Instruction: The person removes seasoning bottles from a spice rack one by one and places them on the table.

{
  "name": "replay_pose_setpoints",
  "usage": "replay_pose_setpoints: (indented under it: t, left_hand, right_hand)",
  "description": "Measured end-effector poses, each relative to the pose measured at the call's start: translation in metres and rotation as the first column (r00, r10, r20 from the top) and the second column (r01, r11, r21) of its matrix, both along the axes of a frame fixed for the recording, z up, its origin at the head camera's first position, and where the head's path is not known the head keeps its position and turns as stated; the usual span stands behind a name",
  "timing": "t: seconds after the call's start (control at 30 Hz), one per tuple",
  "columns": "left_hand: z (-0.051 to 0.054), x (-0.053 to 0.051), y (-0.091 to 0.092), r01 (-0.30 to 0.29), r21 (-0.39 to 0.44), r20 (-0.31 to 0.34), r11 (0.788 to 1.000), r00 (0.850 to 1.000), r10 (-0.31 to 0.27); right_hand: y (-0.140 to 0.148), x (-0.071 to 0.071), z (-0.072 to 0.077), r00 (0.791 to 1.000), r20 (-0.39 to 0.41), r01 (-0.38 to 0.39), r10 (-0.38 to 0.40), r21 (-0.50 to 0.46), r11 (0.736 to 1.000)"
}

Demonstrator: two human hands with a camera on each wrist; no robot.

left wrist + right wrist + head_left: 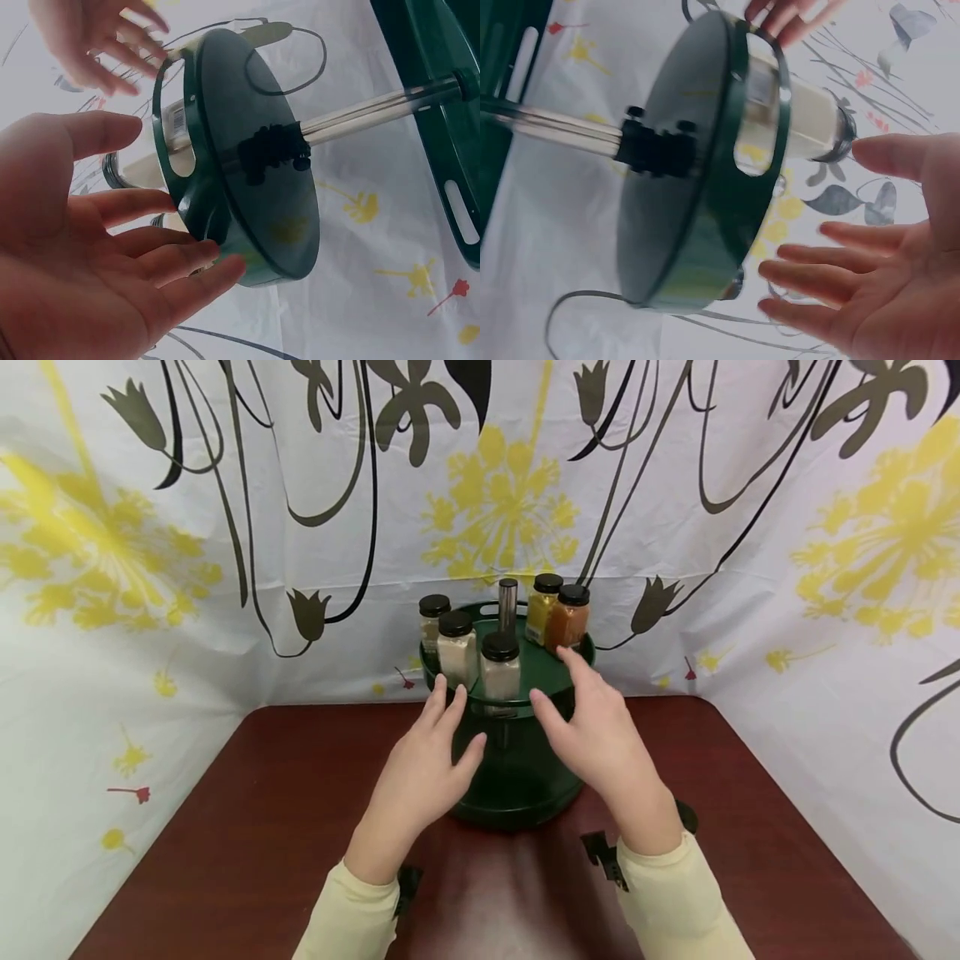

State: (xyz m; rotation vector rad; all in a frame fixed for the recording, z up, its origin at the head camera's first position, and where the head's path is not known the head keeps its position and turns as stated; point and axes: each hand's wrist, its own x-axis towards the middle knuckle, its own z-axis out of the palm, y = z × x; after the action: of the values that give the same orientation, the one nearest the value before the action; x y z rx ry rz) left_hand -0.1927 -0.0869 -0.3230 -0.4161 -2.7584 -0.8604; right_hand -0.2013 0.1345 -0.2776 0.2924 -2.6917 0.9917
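A green two-tier round rack stands on the table, joined by a metal post. Its upper tray holds black-lidded jars: a pale one at the front, another pale one, one behind it at the left, and a yellow and an orange jar at the right. My left hand, fingers spread, is at the tray's left front; in the left wrist view its fingertips lie at the tray's rim, contact unclear. My right hand is spread at the right front, holding nothing.
The dark red tabletop surrounds the rack. A white cloth with yellow flowers and dark stems hangs behind the table and along both sides. Dark wrist straps show near both cream sleeves.
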Motion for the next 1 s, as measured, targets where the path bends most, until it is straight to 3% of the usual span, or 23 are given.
replay_pose_setpoints:
  t: [0.1, 0.23, 0.4, 0.53, 0.63, 0.83, 1.0]
  left_hand:
    - [0.002, 0.000, 0.000, 0.003, -0.006, -0.006, 1.000, 1.000, -0.003]
    - [0.002, 0.001, 0.000, -0.001, -0.011, -0.012, 1.000, 1.000, 0.001]
    - [0.001, 0.001, -0.001, 0.002, -0.008, -0.018, 1.000, 1.000, -0.002]
    - [0.000, 0.000, -0.001, 0.002, -0.004, -0.015, 1.000, 1.000, -0.002]
    - [0.000, 0.000, -0.001, 0.008, -0.002, -0.016, 1.000, 1.000, -0.008]
    - [0.002, -0.001, -0.001, 0.020, -0.007, -0.017, 1.000, 1.000, -0.020]
    - [0.001, 0.000, -0.002, 0.011, -0.004, -0.023, 1.000, 1.000, -0.011]
  right_hand:
    - [-0.001, -0.005, 0.011, 0.990, -0.132, -0.044, 0.042, -0.017, 0.999]
    - [-0.007, -0.014, 0.024, 0.958, -0.247, -0.143, 0.146, 0.031, 0.989]
    - [-0.015, -0.026, 0.038, 0.934, -0.197, -0.271, 0.299, 0.157, 0.950]
    - [-0.016, -0.036, 0.044, 0.928, -0.113, -0.323, 0.356, 0.235, 0.917]
    - [-0.014, -0.041, 0.047, 0.935, -0.094, -0.308, 0.342, 0.260, 0.915]
    - [-0.005, -0.051, 0.052, 0.970, -0.076, -0.205, 0.232, 0.263, 0.943]
    - [-0.004, -0.051, 0.052, 0.979, -0.036, -0.190, 0.203, 0.223, 0.956]
